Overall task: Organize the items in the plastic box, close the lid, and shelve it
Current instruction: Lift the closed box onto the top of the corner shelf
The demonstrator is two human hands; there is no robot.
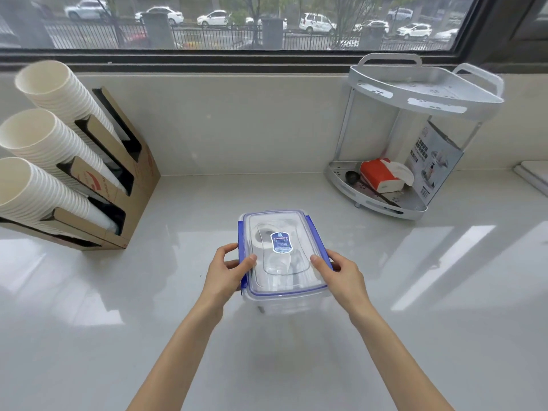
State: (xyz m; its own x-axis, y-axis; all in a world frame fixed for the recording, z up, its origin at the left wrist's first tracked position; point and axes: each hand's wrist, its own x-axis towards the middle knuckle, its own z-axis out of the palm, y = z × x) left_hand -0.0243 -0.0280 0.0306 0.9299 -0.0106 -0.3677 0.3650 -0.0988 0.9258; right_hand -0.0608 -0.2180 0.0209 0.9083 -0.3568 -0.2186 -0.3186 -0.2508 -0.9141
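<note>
A clear plastic box [284, 301] with a blue-trimmed lid [278, 229] on top sits on the white counter in front of me. Pale items show dimly through the lid. My left hand [226, 271] grips the box's left side, fingers over the blue side clasp and thumb on the lid. My right hand [341, 272] holds the right side the same way, thumb resting on the lid. A white two-tier corner shelf [427, 96] stands at the back right, its top tier bare.
The shelf's lower tier [382, 204] holds a red-and-white tissue pack [381, 175], a dark spoon and a printed card. At the left a cardboard holder [130, 179] carries three stacks of paper cups [50, 143]. A window wall runs along the back.
</note>
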